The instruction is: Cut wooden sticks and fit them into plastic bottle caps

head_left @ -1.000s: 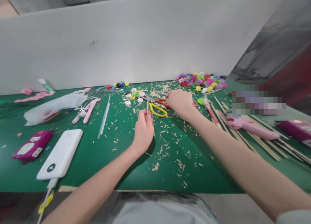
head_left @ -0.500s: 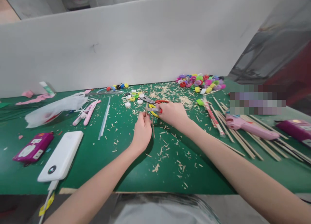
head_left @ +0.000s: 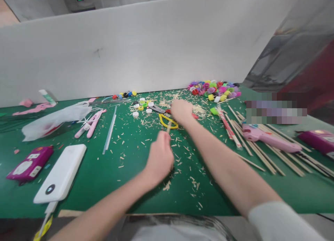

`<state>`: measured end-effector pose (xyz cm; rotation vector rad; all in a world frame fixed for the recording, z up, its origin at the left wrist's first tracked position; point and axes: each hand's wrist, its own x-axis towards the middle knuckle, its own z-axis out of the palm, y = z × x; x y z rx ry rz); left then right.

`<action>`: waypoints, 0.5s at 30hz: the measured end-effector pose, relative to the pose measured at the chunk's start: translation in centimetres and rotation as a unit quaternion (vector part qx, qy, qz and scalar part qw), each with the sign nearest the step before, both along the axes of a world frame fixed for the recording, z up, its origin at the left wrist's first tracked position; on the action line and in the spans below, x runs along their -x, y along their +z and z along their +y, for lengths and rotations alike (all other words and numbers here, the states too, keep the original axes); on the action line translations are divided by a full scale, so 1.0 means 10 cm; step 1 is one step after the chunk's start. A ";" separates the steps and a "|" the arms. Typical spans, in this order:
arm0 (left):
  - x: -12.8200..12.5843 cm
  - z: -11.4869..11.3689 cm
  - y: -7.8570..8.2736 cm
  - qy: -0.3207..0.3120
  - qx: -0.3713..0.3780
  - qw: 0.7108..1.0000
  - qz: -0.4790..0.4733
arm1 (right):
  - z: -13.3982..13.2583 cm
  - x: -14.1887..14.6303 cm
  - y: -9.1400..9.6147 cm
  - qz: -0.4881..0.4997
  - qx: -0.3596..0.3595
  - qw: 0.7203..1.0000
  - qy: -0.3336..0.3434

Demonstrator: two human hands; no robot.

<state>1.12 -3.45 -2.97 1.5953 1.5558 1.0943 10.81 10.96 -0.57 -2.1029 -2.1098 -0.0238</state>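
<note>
My left hand point(head_left: 160, 157) is closed on a short wooden stick point(head_left: 169, 126) that pokes up from its fingers above the green table point(head_left: 109, 171). Farther back, my right hand point(head_left: 181, 110) is curled, somewhat blurred, over a red-handled cutting tool point(head_left: 194, 115) lying on the table. A yellow scissor handle point(head_left: 168, 122) lies just in front of that hand, with grey blades point(head_left: 157, 108) to its left. Wood shavings point(head_left: 182, 164) are scattered all round both hands.
A pile of coloured bottle caps point(head_left: 214, 88) sits at the back. At the right lie long wooden sticks point(head_left: 261, 154), a pink glue gun point(head_left: 268, 136) and a purple box point(head_left: 319, 140). At the left are a white power bank point(head_left: 61, 173), another purple box point(head_left: 28, 164), a plastic bag point(head_left: 57, 117) and a glue stick point(head_left: 109, 131).
My right hand has gone from the stick back to the far tool spot. My left hand has drawn toward me with the stick.
</note>
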 end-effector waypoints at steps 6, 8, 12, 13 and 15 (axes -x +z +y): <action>0.04 0.11 -0.01 0.052 -0.015 0.997 -0.056 | 0.00 -0.38 0.21 -0.043 -0.086 0.995 -0.020; 0.09 0.21 -0.05 0.056 -0.010 0.994 -0.088 | -0.21 -0.38 0.20 -0.054 -0.086 0.995 -0.006; 0.10 0.25 -0.09 0.022 0.015 0.990 -0.139 | -0.55 -0.28 0.05 -0.064 -0.061 0.993 0.075; 0.10 0.24 -0.09 0.013 0.019 0.988 -0.152 | -0.59 -0.25 0.01 -0.063 -0.063 0.992 0.093; 0.09 0.22 -0.09 0.002 0.022 0.985 -0.173 | -0.61 -0.21 -0.06 -0.062 -0.074 0.989 0.116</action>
